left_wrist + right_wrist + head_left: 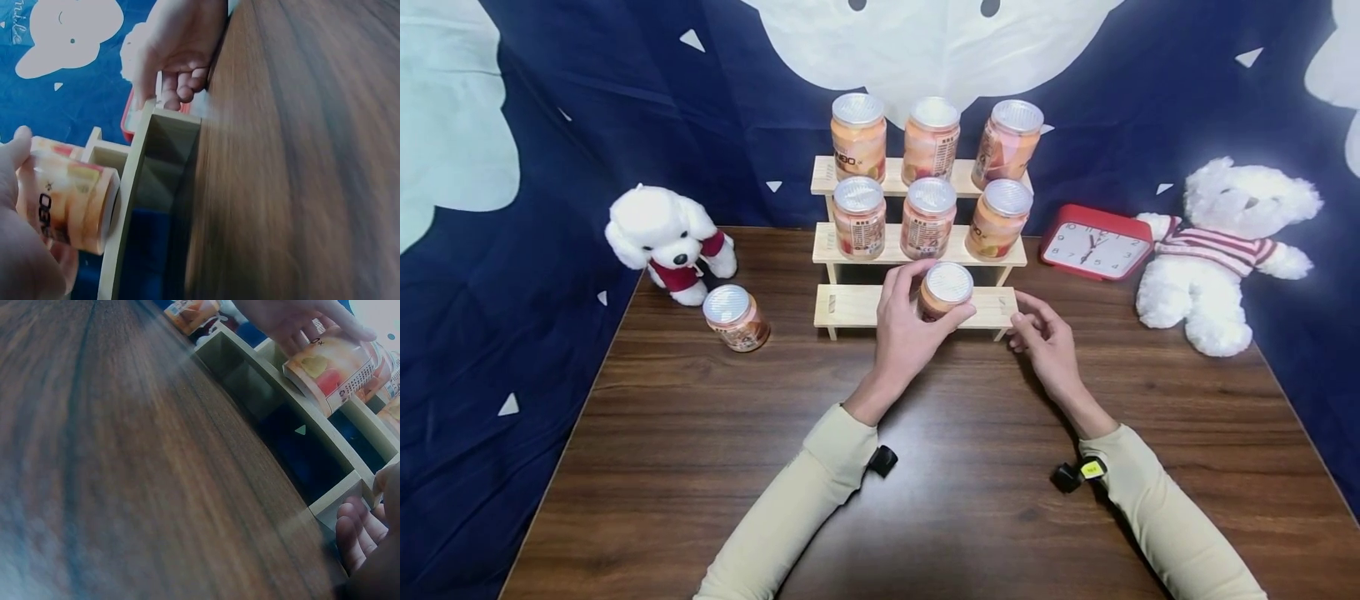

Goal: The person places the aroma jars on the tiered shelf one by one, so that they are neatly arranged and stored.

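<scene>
- Jar (945, 292) stands upright on the bottom step of a wooden rack (857, 305), silver lid up, long axis vertical; in the left wrist view, which is turned sideways, the jar (69, 203) shows its orange label and black lettering.
- Left hand (906, 321) grasps the jar, fingers curled round its side and thumb at the front; the hand hides most of the label from the head view.
- Right hand (1047, 337) holds nothing, fingers loosely curled, its fingertips at the right end of the bottom step; whether they press the wood is hard to tell.
- Both wrist views are blurred, and the right wrist view cuts off the right hand (369, 534) at the frame's edge.
- Six more jars fill the two upper steps, three to a step, lids up; the label text is too small to read.
- One loose jar (736, 317) stands on the surface well left of the rack, near a white toy dog (666, 242).
- Red clock (1096, 243) and white teddy bear (1221, 250) sit to the right of the rack.
</scene>
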The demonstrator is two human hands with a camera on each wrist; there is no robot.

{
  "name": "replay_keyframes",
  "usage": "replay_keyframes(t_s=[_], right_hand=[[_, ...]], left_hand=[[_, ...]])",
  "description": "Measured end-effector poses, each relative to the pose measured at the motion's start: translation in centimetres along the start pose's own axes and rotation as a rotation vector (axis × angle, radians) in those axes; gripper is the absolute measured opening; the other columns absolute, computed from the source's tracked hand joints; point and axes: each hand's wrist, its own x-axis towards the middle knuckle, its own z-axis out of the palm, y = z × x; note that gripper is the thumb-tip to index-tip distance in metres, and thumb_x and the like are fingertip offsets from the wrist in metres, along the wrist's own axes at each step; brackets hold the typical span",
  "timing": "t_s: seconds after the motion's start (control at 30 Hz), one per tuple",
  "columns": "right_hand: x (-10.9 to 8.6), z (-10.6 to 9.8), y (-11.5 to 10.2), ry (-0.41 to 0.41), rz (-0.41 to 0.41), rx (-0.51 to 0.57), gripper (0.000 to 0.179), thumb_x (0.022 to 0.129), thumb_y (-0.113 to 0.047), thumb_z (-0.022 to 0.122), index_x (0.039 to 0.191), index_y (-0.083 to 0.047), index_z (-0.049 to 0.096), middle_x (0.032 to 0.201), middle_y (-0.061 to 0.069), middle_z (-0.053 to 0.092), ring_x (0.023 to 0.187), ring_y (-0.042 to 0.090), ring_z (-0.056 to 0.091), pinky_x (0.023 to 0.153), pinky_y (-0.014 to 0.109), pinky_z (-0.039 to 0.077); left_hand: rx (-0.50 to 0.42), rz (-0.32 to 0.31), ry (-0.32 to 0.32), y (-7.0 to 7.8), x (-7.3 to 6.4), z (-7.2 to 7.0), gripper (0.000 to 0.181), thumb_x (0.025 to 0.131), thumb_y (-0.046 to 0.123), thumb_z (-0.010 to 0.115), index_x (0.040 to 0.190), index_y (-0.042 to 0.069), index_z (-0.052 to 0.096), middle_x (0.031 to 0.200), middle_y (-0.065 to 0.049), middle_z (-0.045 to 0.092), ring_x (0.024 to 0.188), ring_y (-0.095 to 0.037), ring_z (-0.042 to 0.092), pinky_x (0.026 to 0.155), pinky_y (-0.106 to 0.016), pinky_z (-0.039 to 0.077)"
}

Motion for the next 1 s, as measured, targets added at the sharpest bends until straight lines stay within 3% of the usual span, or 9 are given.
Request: replay_keyframes(t_s=[0.17, 0.37, 0.57, 1.0], right_hand=[[0.1, 0.0, 0.2, -0.004, -0.003, -0.004, 0.041, 0.113, -0.007, 0.062, 0.152, 0.004, 0.061, 0.080, -0.006, 0.070, 0.067, 0.006, 0.064, 0.064, 0.019, 0.057], [0.1, 0.0, 0.2, -0.003, -0.005, -0.008, 0.040, 0.113, -0.008, 0.062, 0.153, 0.001, 0.063, 0.080, -0.005, 0.069, 0.067, 0.006, 0.065, 0.065, 0.019, 0.057], [0.1, 0.0, 0.3, 0.003, -0.004, -0.001, 0.040, 0.113, -0.006, 0.062, 0.153, 0.001, 0.062, 0.079, -0.006, 0.069, 0.067, 0.006, 0.065, 0.065, 0.019, 0.057], [0.1, 0.0, 0.1, 0.001, 0.001, -0.019, 0.040, 0.113, -0.009, 0.063, 0.152, 0.001, 0.063, 0.080, -0.005, 0.068, 0.068, 0.006, 0.065, 0.065, 0.019, 0.057]], left_hand=[[0.017, -0.006, -0.066, -0.2, -0.6, -1.4, 0.079, 0.077, 0.022, 0.104, 0.144, 0.006, 0.064, 0.140, -0.013, 0.060, 0.127, -0.029, 0.061, 0.110, -0.049, 0.055], [-0.001, -0.031, -0.070, -0.8, -1.0, -2.1, 0.073, 0.079, 0.015, 0.102, 0.141, 0.005, 0.066, 0.132, -0.013, 0.064, 0.115, -0.028, 0.067, 0.100, -0.044, 0.060], [-0.044, -0.053, -0.065, -1.1, -0.9, -1.6, 0.070, 0.079, 0.013, 0.102, 0.139, 0.004, 0.066, 0.127, -0.013, 0.066, 0.109, -0.026, 0.069, 0.095, -0.039, 0.062], [-0.051, -0.047, -0.075, -1.2, -0.1, 0.3, 0.067, 0.082, 0.016, 0.102, 0.137, 0.002, 0.067, 0.131, -0.014, 0.067, 0.112, -0.026, 0.071, 0.100, -0.032, 0.061]])
